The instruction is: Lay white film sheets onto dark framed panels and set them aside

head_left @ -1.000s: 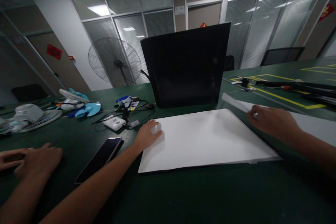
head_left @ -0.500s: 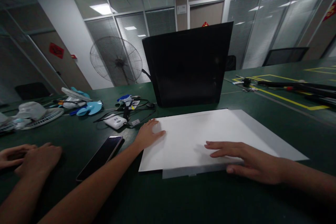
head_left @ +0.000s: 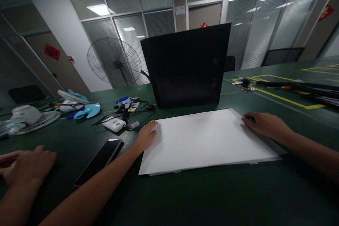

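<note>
A stack of white sheets [head_left: 206, 141] lies flat on the dark green table [head_left: 185, 197] in front of me. My left hand [head_left: 146, 136] rests at the stack's far left corner, fingers curled against the edge. My right hand [head_left: 262, 124] lies on the stack's far right edge, fingers pressed flat along it. Neither hand lifts anything. Behind the sheets stands a black upright panel [head_left: 188, 65].
A dark phone [head_left: 99, 161] lies left of my left arm. Another person's hands [head_left: 25, 164] rest at the far left. A white charger with cables [head_left: 116, 123], blue fan blades [head_left: 87, 110], a fan grille [head_left: 39, 120] and a standing fan [head_left: 114, 63] sit beyond. Black rods [head_left: 299, 86] lie at right.
A second white sheet was brought from the right onto the first. My right hand went from the near edge to the far right edge, and the sheets now lie squared together.
</note>
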The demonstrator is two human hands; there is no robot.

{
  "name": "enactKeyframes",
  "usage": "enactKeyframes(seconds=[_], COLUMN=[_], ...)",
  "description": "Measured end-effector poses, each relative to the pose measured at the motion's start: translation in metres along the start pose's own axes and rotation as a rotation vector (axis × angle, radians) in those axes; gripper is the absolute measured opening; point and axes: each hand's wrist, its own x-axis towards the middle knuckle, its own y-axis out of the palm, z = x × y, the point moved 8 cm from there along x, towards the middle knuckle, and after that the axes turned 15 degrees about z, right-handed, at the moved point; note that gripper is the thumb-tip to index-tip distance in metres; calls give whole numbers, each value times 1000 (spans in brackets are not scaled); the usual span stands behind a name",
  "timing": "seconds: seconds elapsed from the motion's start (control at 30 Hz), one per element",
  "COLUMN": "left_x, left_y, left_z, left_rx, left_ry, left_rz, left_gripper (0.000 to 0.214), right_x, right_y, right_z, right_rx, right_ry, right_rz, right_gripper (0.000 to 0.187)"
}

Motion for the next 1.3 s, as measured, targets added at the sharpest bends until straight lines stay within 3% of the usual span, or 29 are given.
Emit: enactKeyframes(seconds=[0.23, 0.5, 0.83, 1.0, 1.17, 1.3], left_x=[-1, 0, 1, 3, 5, 7], left_y=[0, 1, 4, 5, 1, -2], left_z=[-3, 1, -2, 0, 3, 4], left_rx=[-24, -17, 59, 83, 60, 49], left_ry=[-6, -37, -59, -55, -67, -78], left_rz=[28, 38, 95, 91, 62, 56], left_gripper=[57, 58, 65, 67, 67, 67], right_x=[-15, -19, -26, -51, -85, -94], right_y=[10, 16, 17, 12, 15, 21], right_z=[35, 45, 69, 97, 120, 127], right_rx=[-45, -63, -45, -62, -18, -29], right_ry=[-52, -162, -451, -730, -1044, -1107], right_rz=[10, -40, -72, 5, 154, 215], right_gripper=[68, 78, 67, 57, 82, 93])
